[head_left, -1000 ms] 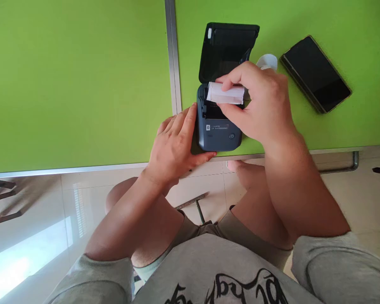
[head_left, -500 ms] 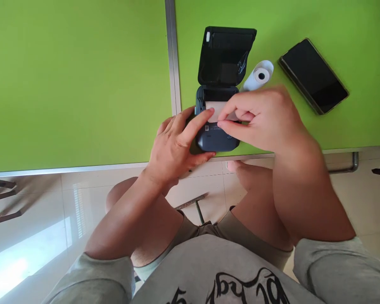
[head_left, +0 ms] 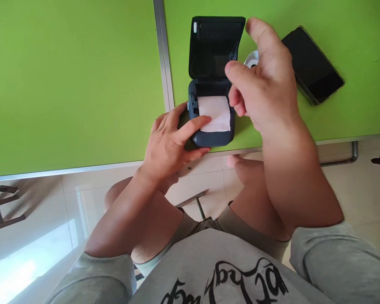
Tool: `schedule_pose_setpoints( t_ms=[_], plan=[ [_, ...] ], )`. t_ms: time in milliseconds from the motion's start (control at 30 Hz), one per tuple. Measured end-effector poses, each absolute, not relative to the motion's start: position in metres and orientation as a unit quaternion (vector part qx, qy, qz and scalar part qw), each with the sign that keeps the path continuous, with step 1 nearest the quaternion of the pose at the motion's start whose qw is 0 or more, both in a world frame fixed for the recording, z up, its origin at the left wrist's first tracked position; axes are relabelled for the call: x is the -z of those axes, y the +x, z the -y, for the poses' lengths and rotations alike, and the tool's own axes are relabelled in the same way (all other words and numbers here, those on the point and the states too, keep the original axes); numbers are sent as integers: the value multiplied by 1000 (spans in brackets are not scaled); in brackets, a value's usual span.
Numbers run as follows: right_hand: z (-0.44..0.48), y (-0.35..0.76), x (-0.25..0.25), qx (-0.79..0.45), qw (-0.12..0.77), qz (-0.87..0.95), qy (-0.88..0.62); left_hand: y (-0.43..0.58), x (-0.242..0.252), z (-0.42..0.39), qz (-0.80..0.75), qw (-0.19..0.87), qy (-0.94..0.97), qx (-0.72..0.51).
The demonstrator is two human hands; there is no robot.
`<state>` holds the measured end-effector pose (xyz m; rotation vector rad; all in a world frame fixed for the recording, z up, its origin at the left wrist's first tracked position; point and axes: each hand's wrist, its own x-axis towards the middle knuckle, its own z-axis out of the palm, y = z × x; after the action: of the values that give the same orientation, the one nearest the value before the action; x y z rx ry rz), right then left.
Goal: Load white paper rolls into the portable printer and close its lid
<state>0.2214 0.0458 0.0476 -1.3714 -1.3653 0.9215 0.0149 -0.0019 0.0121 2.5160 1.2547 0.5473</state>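
Observation:
A small dark portable label printer point(head_left: 211, 140) stands at the table's front edge with its lid point(head_left: 215, 48) raised. White paper point(head_left: 220, 114) from inside it lies over the front of the body. My left hand point(head_left: 169, 141) is wrapped round the printer's left side, its index fingertip pressing on the paper and its thumb at the front edge. Above the printer's right side is my right hand point(head_left: 269, 80), holding nothing, thumb and index finger spread apart beside the lid. Behind that hand a white paper roll point(head_left: 252, 58) is mostly hidden.
A dark smartphone point(head_left: 316, 67) lies on the green table point(head_left: 82, 76) to the right, partly behind my right hand. A metal strip point(head_left: 163, 55) runs across the tabletop left of the printer. My legs are under the table edge.
My right hand has let go of the paper's edge and risen toward the lid, its fingers opening. The paper now reaches further down the printer's front. My left hand keeps its hold.

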Motion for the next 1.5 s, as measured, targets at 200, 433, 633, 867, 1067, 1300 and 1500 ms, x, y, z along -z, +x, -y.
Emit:
schedule_pose_setpoints(
  t_ms=[200,433,633,867,1067,1300,1500],
  plan=[
    [-47,216,-52,-354,590,558,-465,14,-11,3,-429,131,873,-194],
    [-20,230,-14,-329,631,522,-470,17,-14,4,-438,146,869,-179],
    [-17,236,-6,-310,519,589,-536,17,-12,4,-452,155,856,-197],
    [-26,234,-14,-281,465,629,-556,20,-10,1,-480,160,842,-188],
    [-27,237,-23,-314,412,643,-565,19,-9,-1,-484,160,839,-191],
    [-24,234,-30,-347,371,628,-589,20,-7,-2,-496,160,830,-199],
    [-23,230,-15,-293,450,632,-559,21,-8,-1,-520,179,812,-197]
  ],
)
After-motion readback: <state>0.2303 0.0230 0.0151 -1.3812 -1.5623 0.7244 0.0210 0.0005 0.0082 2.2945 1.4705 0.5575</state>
